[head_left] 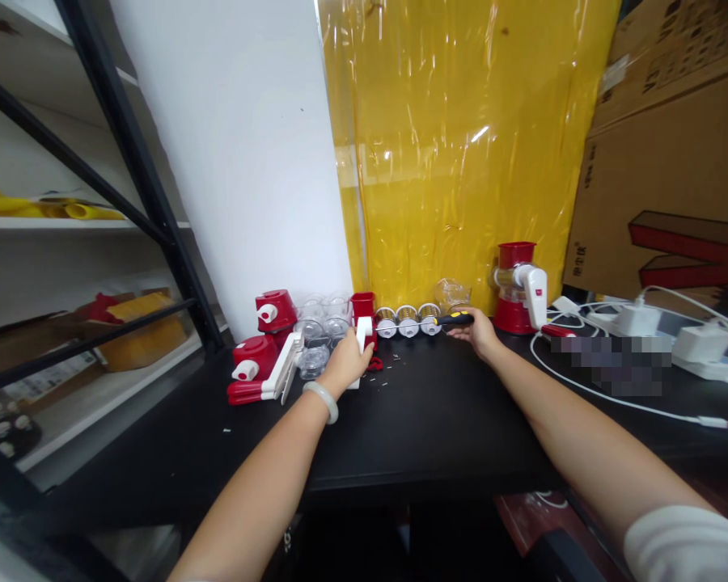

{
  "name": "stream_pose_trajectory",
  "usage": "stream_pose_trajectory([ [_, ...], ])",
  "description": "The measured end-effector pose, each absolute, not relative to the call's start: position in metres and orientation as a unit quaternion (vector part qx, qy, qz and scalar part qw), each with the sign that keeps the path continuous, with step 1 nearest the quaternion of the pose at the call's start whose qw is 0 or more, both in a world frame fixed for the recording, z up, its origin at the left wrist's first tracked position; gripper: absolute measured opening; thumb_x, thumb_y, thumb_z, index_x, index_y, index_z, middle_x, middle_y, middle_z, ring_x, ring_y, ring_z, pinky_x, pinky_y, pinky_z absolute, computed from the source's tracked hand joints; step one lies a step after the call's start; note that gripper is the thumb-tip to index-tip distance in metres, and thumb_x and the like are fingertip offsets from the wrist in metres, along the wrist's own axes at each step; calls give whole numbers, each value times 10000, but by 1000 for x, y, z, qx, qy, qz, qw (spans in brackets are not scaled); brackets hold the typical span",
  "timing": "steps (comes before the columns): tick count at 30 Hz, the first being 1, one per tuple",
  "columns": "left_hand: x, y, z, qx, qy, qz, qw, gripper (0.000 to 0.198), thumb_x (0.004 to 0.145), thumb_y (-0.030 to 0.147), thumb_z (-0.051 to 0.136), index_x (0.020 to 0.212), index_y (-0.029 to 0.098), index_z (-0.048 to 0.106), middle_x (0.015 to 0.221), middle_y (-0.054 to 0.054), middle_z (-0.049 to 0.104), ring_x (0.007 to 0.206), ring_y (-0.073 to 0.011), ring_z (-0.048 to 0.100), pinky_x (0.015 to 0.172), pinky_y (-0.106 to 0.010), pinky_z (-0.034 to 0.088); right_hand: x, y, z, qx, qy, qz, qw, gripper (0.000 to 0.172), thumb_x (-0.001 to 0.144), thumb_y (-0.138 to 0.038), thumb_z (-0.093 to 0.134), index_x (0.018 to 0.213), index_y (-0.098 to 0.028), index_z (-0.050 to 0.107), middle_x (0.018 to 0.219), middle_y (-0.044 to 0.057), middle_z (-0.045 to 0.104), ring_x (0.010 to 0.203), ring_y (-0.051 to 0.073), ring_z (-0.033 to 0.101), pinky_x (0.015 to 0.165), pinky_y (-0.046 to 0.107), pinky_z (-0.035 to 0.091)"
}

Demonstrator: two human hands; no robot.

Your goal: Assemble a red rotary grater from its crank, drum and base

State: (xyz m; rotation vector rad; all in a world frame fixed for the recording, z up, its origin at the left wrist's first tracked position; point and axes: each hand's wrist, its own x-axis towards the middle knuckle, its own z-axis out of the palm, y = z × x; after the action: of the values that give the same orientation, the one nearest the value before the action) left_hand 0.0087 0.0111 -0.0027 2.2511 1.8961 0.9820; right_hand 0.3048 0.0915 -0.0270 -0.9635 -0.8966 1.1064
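My right hand [478,335] is closed round the black and yellow handle of a screwdriver [455,318]. Its thin shaft points left, and the tip meets a white plastic part [364,326] in my closed left hand [344,361]. Right behind that part stands a red hopper [362,304]; whether the two are joined is hidden by my fingers. Beyond the shaft, several metal grater drums [408,321] with white ends lie in a row. Small screws [383,383] and a red piece [375,364] are scattered on the black table [425,428] beside my left hand.
Red bases [256,356], red-handled white cranks [279,376] and clear plastic parts [315,361] sit on the left. An assembled rotary grater [515,291] stands on the right, near white cables and a power strip [709,356]. A shelf rack [112,121] borders the left; a cardboard box [673,178], the right.
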Motion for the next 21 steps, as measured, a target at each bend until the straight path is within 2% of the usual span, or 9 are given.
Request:
stream_pose_trajectory([
  [3, 8, 13, -4, 726, 608, 320, 19, 311, 900, 300, 576, 1132, 113, 487, 1062, -212, 690, 1017, -319, 678, 834, -369, 491, 306, 91, -28, -408, -397, 497, 655, 254, 845, -282, 403, 1002, -191, 581, 596, 16, 649, 440, 134, 621, 463, 204, 472],
  [6, 8, 14, -5, 728, 604, 324, 17, 327, 895, 299, 585, 1148, 116, 486, 1073, -209, 687, 1040, -315, 672, 853, -366, 488, 307, 91, -29, -422, -408, 489, 646, 222, 875, -283, 409, 1014, -198, 561, 533, 1, 622, 386, 122, 574, 429, 188, 432],
  [9, 8, 15, -5, 726, 605, 326, 17, 323, 900, 297, 576, 1147, 109, 487, 1063, -212, 687, 1026, -319, 675, 846, -373, 490, 307, 93, -30, -436, -426, 472, 637, 173, 923, -345, 432, 951, -204, 528, 478, -25, 575, 342, 110, 526, 391, 175, 395],
  [13, 7, 16, -6, 722, 611, 325, 17, 300, 899, 297, 578, 1123, 113, 498, 1033, -195, 694, 1005, -313, 678, 828, -367, 492, 306, 94, -31, -441, -432, 455, 642, 259, 931, -459, 487, 868, -207, 493, 454, -40, 551, 320, 98, 496, 360, 168, 368],
  [21, 8, 16, -5, 723, 611, 323, 14, 287, 904, 293, 571, 1114, 109, 502, 1045, -212, 691, 1002, -318, 680, 828, -370, 490, 309, 97, -38, -469, -473, 398, 631, 294, 955, -427, 456, 770, -202, 491, 382, -38, 504, 275, 96, 436, 313, 178, 300],
])
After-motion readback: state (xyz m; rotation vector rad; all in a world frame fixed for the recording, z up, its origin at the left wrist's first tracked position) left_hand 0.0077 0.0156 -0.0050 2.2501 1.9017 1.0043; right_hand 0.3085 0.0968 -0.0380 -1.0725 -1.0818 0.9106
